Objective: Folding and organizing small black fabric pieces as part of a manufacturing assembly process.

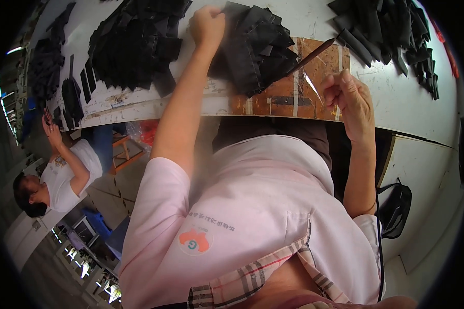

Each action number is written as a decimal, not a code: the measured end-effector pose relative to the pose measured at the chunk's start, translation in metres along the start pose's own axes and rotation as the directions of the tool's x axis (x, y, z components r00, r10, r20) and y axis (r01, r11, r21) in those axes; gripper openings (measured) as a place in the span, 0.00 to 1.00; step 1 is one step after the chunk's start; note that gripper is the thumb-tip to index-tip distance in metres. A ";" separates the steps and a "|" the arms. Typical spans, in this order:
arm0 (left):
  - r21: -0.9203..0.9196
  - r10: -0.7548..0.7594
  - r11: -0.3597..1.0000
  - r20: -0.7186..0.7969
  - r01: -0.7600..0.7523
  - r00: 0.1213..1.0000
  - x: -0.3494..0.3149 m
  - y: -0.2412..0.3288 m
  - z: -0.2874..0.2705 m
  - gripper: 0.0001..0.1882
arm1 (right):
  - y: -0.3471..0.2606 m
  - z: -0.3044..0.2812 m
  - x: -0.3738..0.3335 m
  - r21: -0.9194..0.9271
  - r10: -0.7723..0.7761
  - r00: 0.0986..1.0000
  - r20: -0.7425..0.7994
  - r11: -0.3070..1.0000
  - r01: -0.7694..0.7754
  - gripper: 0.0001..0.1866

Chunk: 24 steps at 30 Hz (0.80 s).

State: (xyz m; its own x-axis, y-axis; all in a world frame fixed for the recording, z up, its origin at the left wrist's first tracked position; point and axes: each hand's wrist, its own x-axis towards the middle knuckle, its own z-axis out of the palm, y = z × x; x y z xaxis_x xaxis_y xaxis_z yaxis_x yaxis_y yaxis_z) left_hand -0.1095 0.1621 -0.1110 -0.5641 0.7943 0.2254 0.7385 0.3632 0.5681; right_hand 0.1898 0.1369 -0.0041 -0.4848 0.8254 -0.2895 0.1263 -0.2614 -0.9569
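Note:
Stretched forward over the table, my left hand [207, 28] is closed with curled fingers at the far left edge of a pile of black fabric pieces [255, 49]. What those fingers hold, if anything, is hidden. My right hand [348, 95] is raised near the table's front edge, its thumb and fingers pinched at a thin, shiny, pointed metal tool [313, 87]. Just beyond that tool, a dark brown pointed strip [314, 54] slants up from the pile's right side. Beneath them lies a worn brown board [278, 107] with pale tape bands.
A larger black fabric pile [134, 46] sits left of my left arm, with narrow black strips [72, 100] beyond it. More black pieces [379, 28] lie at the far right. Another person [69, 172] works at the table's left end. A black bag [397, 208] hangs below, at right.

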 end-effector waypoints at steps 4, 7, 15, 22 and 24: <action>-0.378 -0.096 0.926 -0.267 -0.013 0.959 0.007 -0.023 -0.019 0.10 | 0.002 0.014 -0.005 -0.080 0.027 0.993 0.119 0.997 -0.017 0.25; -0.708 -0.180 0.698 -0.317 -0.106 0.931 0.006 -0.027 -0.043 0.15 | 0.005 0.027 -0.006 -0.107 0.047 0.978 0.203 0.994 -0.026 0.22; -0.679 -0.164 0.701 -0.451 -0.219 0.877 -0.037 0.026 -0.109 0.08 | -0.001 0.062 -0.006 -0.428 -0.167 0.954 0.250 0.865 0.263 0.14; -0.955 -0.098 0.250 0.139 0.160 0.985 -0.098 0.070 -0.127 0.07 | -0.013 0.082 -0.007 -0.574 -0.709 0.674 0.205 0.471 0.670 0.13; -0.925 0.020 0.163 0.351 0.343 0.936 -0.116 0.078 -0.129 0.07 | -0.022 0.088 -0.006 -0.513 -0.722 0.687 0.080 0.561 0.650 0.19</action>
State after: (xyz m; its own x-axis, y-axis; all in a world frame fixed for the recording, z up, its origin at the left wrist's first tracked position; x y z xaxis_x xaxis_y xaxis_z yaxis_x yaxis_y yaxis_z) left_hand -0.0341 0.0353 0.0088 -0.3836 0.9219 -0.0550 -0.4151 -0.1189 0.9020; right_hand 0.1141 0.0936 0.0203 -0.4937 0.7154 0.4944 0.1998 0.6466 -0.7362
